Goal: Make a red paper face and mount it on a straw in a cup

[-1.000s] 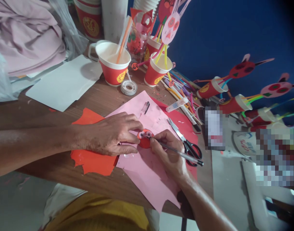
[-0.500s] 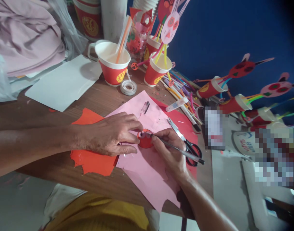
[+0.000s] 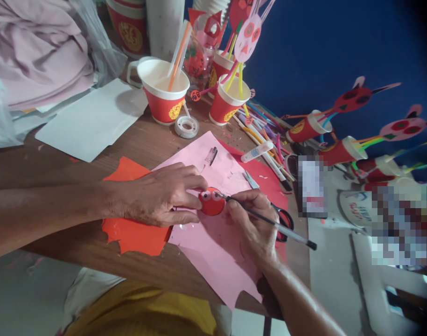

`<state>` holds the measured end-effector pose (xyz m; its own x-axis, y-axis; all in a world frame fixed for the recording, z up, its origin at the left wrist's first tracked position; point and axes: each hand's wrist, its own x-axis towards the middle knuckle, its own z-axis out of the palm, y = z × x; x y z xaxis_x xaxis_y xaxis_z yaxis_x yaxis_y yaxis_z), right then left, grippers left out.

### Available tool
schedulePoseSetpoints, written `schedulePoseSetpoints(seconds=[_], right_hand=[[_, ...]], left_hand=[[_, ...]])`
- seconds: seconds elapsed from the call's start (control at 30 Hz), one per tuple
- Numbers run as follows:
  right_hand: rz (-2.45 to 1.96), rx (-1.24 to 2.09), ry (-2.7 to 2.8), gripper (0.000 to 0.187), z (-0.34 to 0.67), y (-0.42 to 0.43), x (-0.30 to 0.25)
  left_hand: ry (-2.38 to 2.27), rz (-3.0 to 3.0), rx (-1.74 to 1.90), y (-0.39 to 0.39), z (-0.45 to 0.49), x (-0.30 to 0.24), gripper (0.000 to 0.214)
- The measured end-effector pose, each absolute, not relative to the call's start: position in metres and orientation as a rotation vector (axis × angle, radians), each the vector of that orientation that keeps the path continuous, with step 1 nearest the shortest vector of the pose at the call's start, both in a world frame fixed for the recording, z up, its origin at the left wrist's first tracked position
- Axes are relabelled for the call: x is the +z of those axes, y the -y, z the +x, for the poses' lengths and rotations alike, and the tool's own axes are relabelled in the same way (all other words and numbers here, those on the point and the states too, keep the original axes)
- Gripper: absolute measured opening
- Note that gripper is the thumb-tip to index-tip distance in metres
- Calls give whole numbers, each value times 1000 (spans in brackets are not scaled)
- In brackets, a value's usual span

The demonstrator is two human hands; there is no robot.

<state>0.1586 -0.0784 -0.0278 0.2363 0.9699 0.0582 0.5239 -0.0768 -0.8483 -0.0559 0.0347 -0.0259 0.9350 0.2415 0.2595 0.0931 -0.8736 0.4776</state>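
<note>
On the pink paper (image 3: pixel 209 256) lies a small red paper disc (image 3: pixel 213 206) with two pale round eyes on it. My left hand (image 3: pixel 171 196) rests flat with fingers spread, its fingertips pressing the disc's left edge. In my right hand (image 3: pixel 253 221) a clear-barrelled pen (image 3: pixel 290 233) is pinched, its tip at the right eye. Black-handled scissors (image 3: pixel 285 219) lie partly hidden behind that hand. A pen cap (image 3: pixel 210 156) sits further up the pink paper. Under my left wrist is an orange paper piece (image 3: pixel 139 238).
A roll of tape (image 3: pixel 187 127), a mug-like cup (image 3: pixel 166 93) and a paper cup (image 3: pixel 229 100) stand beyond. A glue stick (image 3: pixel 257 152) lies by coloured pipe cleaners (image 3: pixel 265 126). Red paper (image 3: pixel 269 175) is underneath. A phone (image 3: pixel 311 186) is at the right.
My right hand has shifted slightly right with the pen, and the pen tip has moved to the disc's right eye, uncovering both eyes. My left hand stays put.
</note>
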Motion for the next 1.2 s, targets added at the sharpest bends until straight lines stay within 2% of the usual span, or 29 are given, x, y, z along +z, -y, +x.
schedulePoseSetpoints(seconds=[0.3, 1.2], right_hand=[[-1757, 753, 1477, 12, 151, 68, -26], [-1747, 744, 1554, 17, 142, 63, -16]], left_hand=[[-235, 2632, 477, -34, -55, -26, 14], [-247, 2634, 454, -34, -55, -26, 15]])
